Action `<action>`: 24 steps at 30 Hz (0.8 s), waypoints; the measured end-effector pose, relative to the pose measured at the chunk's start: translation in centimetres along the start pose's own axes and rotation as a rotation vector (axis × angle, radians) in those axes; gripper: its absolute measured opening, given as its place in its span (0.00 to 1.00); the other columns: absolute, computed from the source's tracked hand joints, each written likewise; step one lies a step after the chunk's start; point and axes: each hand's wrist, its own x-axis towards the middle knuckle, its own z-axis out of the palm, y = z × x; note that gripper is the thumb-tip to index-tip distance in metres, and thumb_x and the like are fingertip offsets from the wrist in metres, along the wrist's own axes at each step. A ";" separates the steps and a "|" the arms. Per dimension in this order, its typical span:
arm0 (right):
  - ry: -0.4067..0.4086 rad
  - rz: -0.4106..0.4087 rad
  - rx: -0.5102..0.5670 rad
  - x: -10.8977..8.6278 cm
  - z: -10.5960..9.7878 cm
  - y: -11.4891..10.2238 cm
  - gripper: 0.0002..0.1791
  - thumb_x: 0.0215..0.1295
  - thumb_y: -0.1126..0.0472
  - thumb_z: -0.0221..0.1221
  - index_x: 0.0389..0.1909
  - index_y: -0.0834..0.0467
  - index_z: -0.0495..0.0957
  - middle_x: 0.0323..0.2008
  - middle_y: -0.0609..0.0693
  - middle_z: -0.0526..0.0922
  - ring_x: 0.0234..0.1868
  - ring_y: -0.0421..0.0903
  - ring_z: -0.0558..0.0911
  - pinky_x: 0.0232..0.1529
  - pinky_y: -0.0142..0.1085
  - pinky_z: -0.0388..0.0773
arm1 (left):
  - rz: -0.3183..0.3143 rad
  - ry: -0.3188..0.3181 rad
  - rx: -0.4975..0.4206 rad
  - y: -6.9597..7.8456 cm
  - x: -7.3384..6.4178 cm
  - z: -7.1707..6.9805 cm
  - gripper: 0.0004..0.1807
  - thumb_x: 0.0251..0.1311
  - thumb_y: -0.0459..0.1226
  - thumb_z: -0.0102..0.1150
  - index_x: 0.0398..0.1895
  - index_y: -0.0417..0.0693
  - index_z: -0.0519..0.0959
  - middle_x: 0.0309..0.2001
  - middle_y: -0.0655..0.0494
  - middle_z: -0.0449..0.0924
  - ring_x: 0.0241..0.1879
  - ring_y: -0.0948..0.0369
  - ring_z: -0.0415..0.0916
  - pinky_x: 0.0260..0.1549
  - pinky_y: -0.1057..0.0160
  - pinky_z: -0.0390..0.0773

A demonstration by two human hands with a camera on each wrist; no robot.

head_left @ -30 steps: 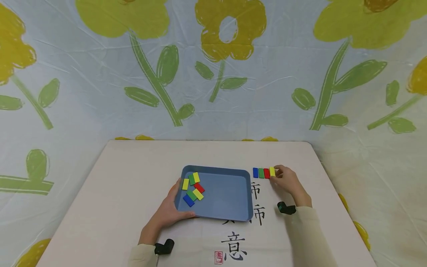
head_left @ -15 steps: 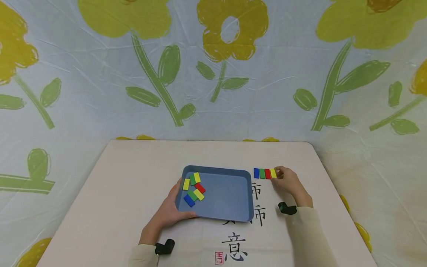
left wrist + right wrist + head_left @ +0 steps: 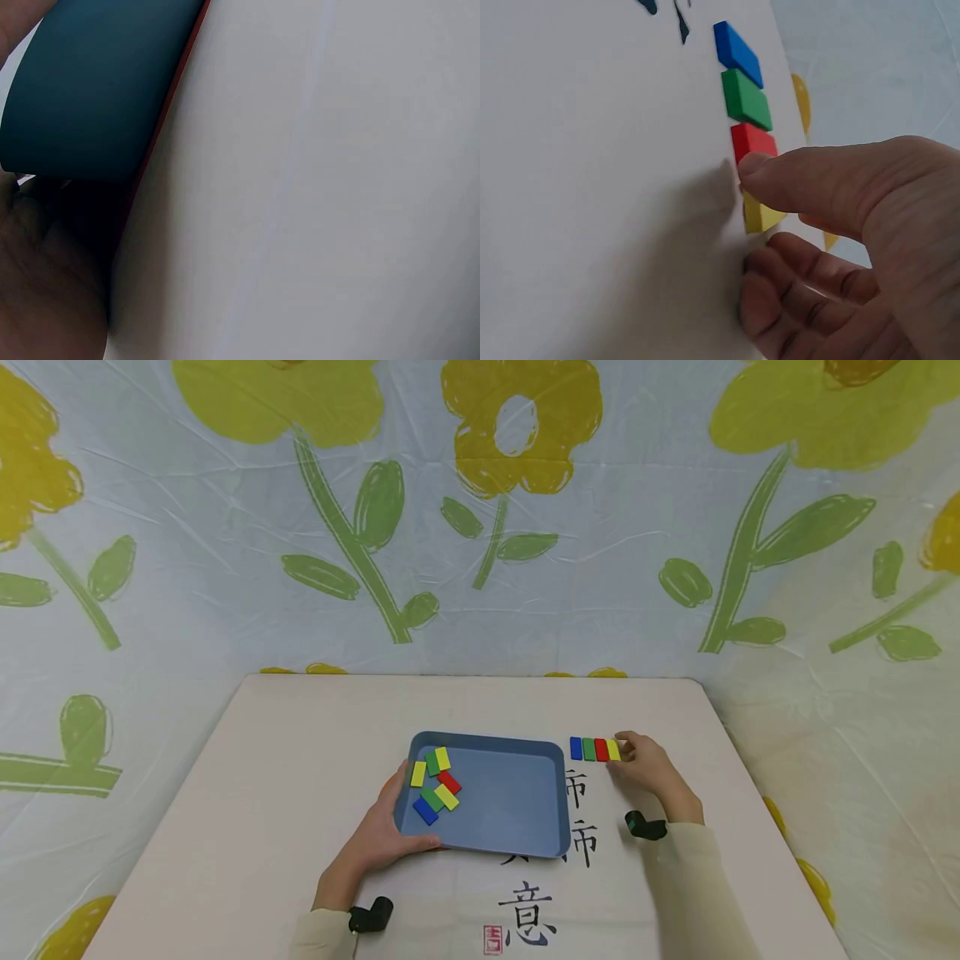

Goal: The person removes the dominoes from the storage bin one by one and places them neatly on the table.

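Pale cloth (image 3: 570,618) printed with yellow flowers hangs beyond the tray (image 3: 502,797) and to both sides of it, around a light surface (image 3: 247,827). To the left of the tray, the left hand (image 3: 380,829) grips its left end, thumb along the near rim; the other fingers are mostly hidden. To the right of the tray, the right hand (image 3: 651,770) pinches the yellow block (image 3: 614,750) by its near and far ends, the remaining fingers curled.

That block ends a row just right of the tray's far right corner: outward from the tray come a blue block (image 3: 576,748), a green block (image 3: 588,749), a red block (image 3: 602,750), then the yellow one. In the right wrist view the thumb overlaps the red one; whether it touches is unclear.

A second ago the yellow block jutted slightly past the row's far edge; now it sits level with the red one. The left hand and the tray's contents look unchanged: seven loose blocks (image 3: 449,782), three yellow, two green, one red, one blue, bunched at the tray's left end.

A sheet (image 3: 592,902) with black characters lies partly under the tray, showing on its near and right sides.
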 end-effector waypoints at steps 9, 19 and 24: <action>0.062 -0.150 -0.007 -0.5 -0.2 -2.8 0.37 0.67 0.57 0.67 0.72 0.67 0.66 0.58 0.71 0.75 0.52 0.64 0.80 0.49 0.54 0.83 | 0.009 0.002 -0.002 0.0 -0.1 0.0 0.74 0.40 0.61 0.81 0.85 0.65 0.40 0.83 0.56 0.45 0.79 0.47 0.53 0.71 0.31 0.59; 0.051 -0.330 0.036 -1.1 0.6 -8.1 0.38 0.67 0.57 0.68 0.73 0.65 0.66 0.61 0.69 0.75 0.47 0.60 0.80 0.44 0.49 0.80 | 0.012 0.001 0.001 0.1 0.0 0.0 0.74 0.40 0.61 0.81 0.85 0.64 0.40 0.84 0.56 0.45 0.79 0.47 0.53 0.71 0.31 0.59; 0.008 -0.381 0.022 -1.2 1.7 -10.5 0.38 0.67 0.57 0.68 0.74 0.64 0.66 0.61 0.67 0.75 0.49 0.59 0.80 0.43 0.47 0.81 | 0.006 0.000 0.001 0.2 0.0 0.0 0.74 0.40 0.61 0.81 0.85 0.65 0.40 0.84 0.56 0.45 0.79 0.47 0.53 0.71 0.32 0.59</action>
